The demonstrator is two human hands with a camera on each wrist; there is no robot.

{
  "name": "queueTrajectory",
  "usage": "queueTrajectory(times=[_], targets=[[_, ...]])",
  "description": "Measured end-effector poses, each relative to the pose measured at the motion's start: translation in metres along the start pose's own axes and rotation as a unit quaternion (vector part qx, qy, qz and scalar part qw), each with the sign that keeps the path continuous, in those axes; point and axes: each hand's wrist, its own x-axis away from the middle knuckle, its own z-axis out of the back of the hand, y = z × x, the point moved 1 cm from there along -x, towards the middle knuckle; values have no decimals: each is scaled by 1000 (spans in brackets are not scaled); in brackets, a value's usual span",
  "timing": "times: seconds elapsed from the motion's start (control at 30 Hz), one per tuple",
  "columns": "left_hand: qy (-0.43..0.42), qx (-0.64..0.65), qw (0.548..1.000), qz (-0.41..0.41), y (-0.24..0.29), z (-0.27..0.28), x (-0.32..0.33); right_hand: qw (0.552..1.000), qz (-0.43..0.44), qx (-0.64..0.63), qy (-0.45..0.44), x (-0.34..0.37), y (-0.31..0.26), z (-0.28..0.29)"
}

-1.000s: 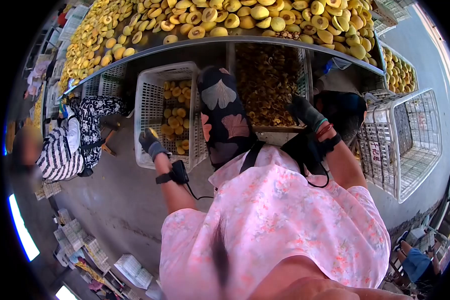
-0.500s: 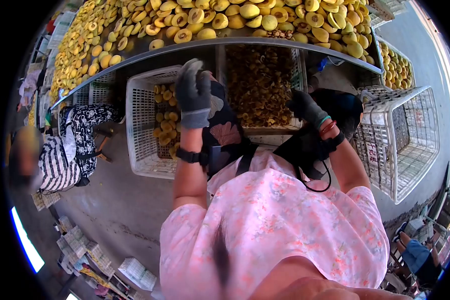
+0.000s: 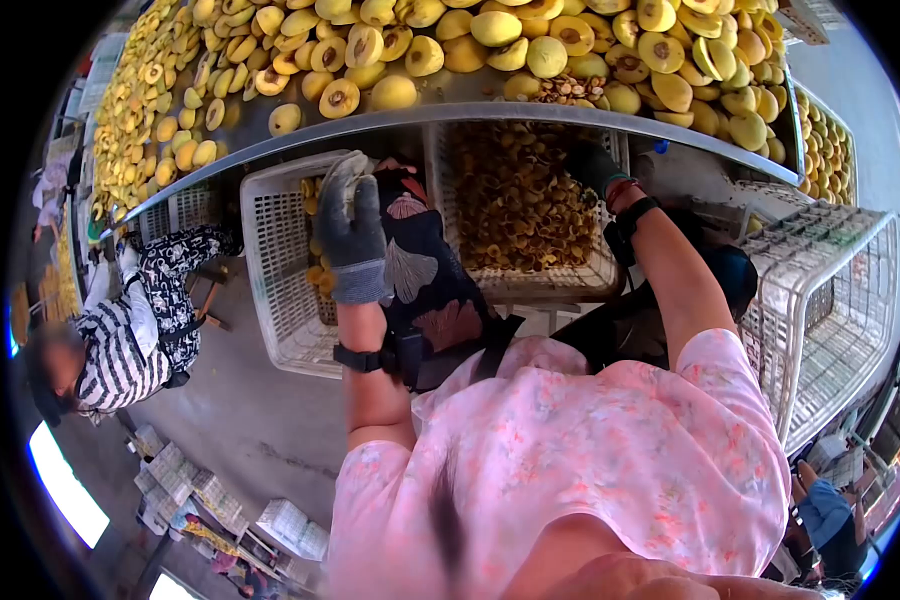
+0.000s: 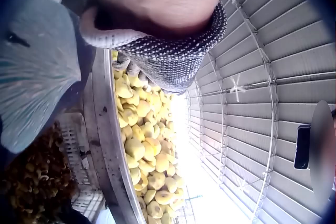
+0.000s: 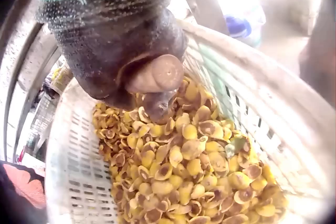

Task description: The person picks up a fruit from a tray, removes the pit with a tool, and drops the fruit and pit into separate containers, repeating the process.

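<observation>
My left hand, in a dark grey glove, is raised at the right rim of the left crate, fingers extended and nothing visible in them. Yellow fruit halves, like peaches, show in that crate, partly hidden behind the hand. My right hand, also gloved, is curled round a tool with a round wooden handle; its working end is hidden. It hangs over the far right part of the middle crate, filled with small yellow-brown fruit scraps.
A metal-edged table heaped with yellow fruit halves spans the front, with several pits near its edge. An upended white crate stands at right. Another person sits at left. My patterned leg lies between the crates.
My left hand left the left crate, where a yellow piece showed at its fingers, rose towards the table, then shifted slightly left and back. The right hand moved forward over the scraps.
</observation>
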Motion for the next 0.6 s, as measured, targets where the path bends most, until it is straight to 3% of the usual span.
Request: queueTrajectory(times=[0.1,0.17,0.3,0.6], targets=[[-20,-11,998,53,-1,6,-13,984,-125,-124,-24,-16,11,-20],[-29,-19,997,65,-5,4,-23,987,-121,-107,23,-19,25,-55],[-49,-23,997,60,-19,-7,-38,979,-169,-113,32,-33,45,-73],[-59,-44,996,52,-25,-20,-69,958,-212,-172,86,-41,94,-53]])
